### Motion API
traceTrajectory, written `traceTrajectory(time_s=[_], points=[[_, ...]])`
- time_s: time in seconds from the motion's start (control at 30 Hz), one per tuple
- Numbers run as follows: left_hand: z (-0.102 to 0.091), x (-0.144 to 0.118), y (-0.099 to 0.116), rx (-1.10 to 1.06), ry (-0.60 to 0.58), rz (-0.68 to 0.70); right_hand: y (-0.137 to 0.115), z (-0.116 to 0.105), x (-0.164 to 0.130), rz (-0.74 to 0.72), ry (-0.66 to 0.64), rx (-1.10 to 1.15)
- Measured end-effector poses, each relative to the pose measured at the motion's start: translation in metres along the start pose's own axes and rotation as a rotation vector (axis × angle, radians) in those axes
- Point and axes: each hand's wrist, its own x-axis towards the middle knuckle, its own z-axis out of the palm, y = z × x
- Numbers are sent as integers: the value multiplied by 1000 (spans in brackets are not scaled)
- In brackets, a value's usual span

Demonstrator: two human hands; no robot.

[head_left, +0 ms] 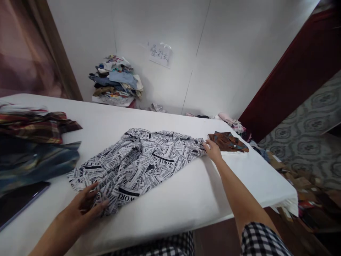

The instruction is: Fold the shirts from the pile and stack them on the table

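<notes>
Newsprint-pattern shirt (138,160) spread crumpled across middle of white table (186,202), long axis running lower left to upper right, black lettering on white cloth. Lying flat-ish but rumpled, folds bunched through the centre.

Left hand (85,204) at near-left end of shirt, fingers curled onto the cloth edge, pinching or pressing a fold; exact grip partly hidden under the palm. Right hand (213,150) at far-right end, arm stretched out, fingertips on the shirt's edge, seemingly nipping the hem; cannot tell for sure whether closed on it or merely pressing.

Brown patterned cloth (228,141) just beyond right hand, near but apart from shirt. Plaid and dark garments (34,142) heaped at left of table. Dark flat slab (18,202), perhaps a tablet, at near-left edge. Pile of folded clothes (115,81) against back wall, paper sign (160,54) taped above it. Loose clothing (234,124) off far right corner. Checked sleeve (261,238) low in view.

Handling judgement: thin woven fabric, light, limp, no stiffness; likely to sag and fold wherever unsupported, slide readily on smooth tabletop. Not fragile. Best held at edges or corners, hem and shoulder seams, two points well apart with light tension to keep it flat.
</notes>
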Motion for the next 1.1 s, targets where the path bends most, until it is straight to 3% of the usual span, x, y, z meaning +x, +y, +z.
traceTrajectory(time_s=[0.13, 0.23, 0.33, 0.47, 0.57, 0.63, 0.7, 0.77, 0.83, 0.9, 1.0, 1.1], points=[[13, -10, -1, 348, 38, 175, 31, 5, -38, 23, -79, 197], [20, -12, 5, 467, 44, 302, 33, 16, -45, -38, -141, 237], [18, -10, 12, 480, 74, 273, 23, 17, -40, -5, -141, 292], [-4, -6, 20, 343, 110, 193, 15, -13, -38, 108, -108, 349], [-23, -3, 22, 207, 177, 275, 18, -50, -48, 139, -192, 320], [-29, -2, 20, 208, 72, 260, 24, -71, -60, 208, -361, 241], [-29, -4, 17, 254, -111, 215, 32, -82, -74, 277, -479, 157], [-27, -9, 15, 271, -219, 223, 39, -86, -85, 315, -498, 87], [-26, -17, 15, 251, -235, 254, 39, -86, -92, 300, -449, 46], [-30, -23, 16, 223, -246, 249, 28, -84, -95, 223, -354, 23], [-41, -22, 16, 181, -279, 280, -15, -74, -99, 44, -232, 73], [-51, -5, 11, 233, -105, 309, -77, -49, -108, -143, -302, 238]])
